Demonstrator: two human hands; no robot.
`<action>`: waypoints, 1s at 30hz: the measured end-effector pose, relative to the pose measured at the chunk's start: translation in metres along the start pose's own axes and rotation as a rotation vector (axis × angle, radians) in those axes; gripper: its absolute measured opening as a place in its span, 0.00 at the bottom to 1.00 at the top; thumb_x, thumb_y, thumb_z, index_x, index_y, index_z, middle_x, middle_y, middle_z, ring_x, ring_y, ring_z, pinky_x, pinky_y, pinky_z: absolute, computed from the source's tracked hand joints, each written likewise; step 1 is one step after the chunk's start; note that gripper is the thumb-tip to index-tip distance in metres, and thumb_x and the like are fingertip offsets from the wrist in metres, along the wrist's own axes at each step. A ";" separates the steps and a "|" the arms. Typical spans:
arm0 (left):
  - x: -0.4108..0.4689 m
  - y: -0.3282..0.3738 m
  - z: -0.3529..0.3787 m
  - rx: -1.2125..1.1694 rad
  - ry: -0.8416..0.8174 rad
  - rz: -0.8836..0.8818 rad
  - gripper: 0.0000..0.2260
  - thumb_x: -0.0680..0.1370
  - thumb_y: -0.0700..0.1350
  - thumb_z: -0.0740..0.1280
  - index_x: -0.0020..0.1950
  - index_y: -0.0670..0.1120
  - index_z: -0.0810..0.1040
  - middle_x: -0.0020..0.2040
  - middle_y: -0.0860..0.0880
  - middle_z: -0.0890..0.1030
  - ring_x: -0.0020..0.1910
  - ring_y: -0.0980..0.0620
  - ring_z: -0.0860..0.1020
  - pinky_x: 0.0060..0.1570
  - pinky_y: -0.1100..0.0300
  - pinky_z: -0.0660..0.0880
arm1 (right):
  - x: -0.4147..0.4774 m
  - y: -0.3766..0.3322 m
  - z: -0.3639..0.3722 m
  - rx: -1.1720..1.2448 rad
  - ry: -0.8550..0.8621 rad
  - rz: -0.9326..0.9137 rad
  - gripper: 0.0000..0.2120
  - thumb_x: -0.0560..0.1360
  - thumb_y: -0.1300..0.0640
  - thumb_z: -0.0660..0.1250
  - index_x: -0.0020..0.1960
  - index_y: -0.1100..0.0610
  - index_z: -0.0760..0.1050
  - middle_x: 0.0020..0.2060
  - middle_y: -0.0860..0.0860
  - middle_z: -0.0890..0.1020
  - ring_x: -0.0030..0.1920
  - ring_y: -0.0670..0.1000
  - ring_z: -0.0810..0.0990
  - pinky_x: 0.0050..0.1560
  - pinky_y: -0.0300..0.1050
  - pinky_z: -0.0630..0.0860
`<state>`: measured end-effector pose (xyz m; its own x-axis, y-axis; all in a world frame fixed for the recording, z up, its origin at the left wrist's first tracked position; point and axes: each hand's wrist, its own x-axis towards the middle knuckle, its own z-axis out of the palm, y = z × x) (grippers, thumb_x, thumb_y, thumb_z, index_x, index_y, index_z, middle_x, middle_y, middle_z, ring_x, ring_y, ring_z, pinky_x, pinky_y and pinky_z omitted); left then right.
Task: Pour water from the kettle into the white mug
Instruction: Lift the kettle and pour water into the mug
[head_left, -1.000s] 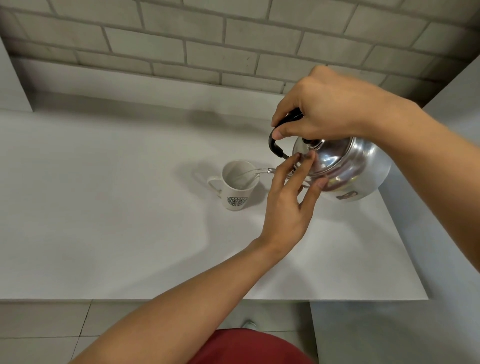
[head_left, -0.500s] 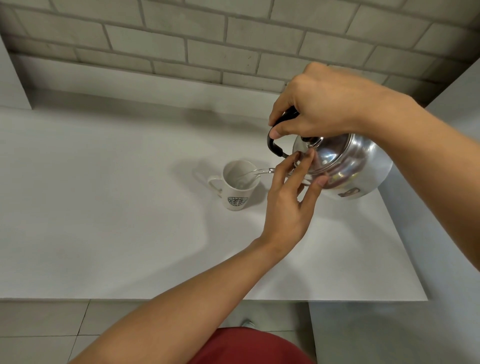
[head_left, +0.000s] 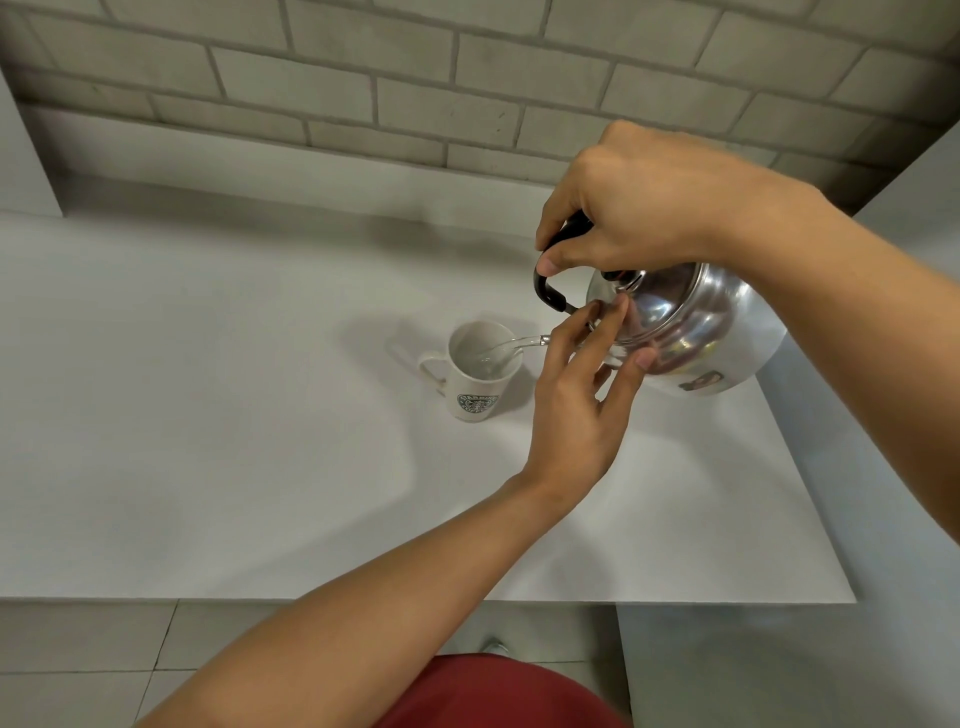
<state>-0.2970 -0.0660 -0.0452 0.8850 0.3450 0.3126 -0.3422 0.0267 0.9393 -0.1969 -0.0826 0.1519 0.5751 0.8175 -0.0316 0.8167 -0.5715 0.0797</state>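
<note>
A shiny steel kettle (head_left: 696, 332) hangs tilted to the left above the white counter (head_left: 208, 415). My right hand (head_left: 639, 202) grips its black handle from above. My left hand (head_left: 576, 410) reaches up from below, its fingertips pressed against the kettle's lid, fingers spread. A thin clear stream of water runs from the spout, which my left fingers hide, into the white mug (head_left: 475, 376). The mug stands upright on the counter, just left of the kettle, with its handle to the left and a green round logo facing me.
A grey brick wall (head_left: 467, 78) runs along the back of the counter. The counter's front edge (head_left: 363, 600) lies near my body, and its right edge runs beneath the kettle. Grey floor tiles (head_left: 78, 654) show below.
The kettle and both hands have stayed almost in place, with the stream still running into the mug.
</note>
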 end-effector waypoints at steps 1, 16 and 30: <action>0.000 0.000 0.000 -0.006 -0.001 -0.001 0.22 0.82 0.51 0.70 0.76 0.60 0.72 0.75 0.54 0.69 0.75 0.61 0.69 0.65 0.51 0.80 | 0.000 -0.001 0.000 -0.003 -0.001 0.000 0.11 0.75 0.39 0.73 0.52 0.43 0.86 0.36 0.41 0.81 0.42 0.51 0.81 0.32 0.41 0.68; 0.001 0.000 0.001 -0.011 0.003 0.009 0.22 0.83 0.52 0.70 0.76 0.62 0.71 0.73 0.58 0.68 0.74 0.65 0.68 0.64 0.55 0.80 | 0.003 -0.005 -0.001 -0.035 -0.001 0.016 0.11 0.74 0.40 0.74 0.52 0.43 0.87 0.40 0.45 0.86 0.44 0.54 0.83 0.33 0.41 0.70; -0.003 -0.001 0.000 -0.013 0.012 -0.016 0.22 0.83 0.51 0.70 0.76 0.60 0.72 0.71 0.61 0.68 0.73 0.69 0.68 0.65 0.55 0.79 | 0.006 -0.008 0.003 -0.053 -0.010 -0.005 0.11 0.75 0.40 0.74 0.52 0.44 0.87 0.40 0.45 0.85 0.44 0.55 0.84 0.33 0.43 0.71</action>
<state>-0.2997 -0.0669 -0.0473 0.8866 0.3558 0.2957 -0.3320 0.0444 0.9422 -0.1999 -0.0734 0.1482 0.5721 0.8191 -0.0423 0.8159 -0.5630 0.1318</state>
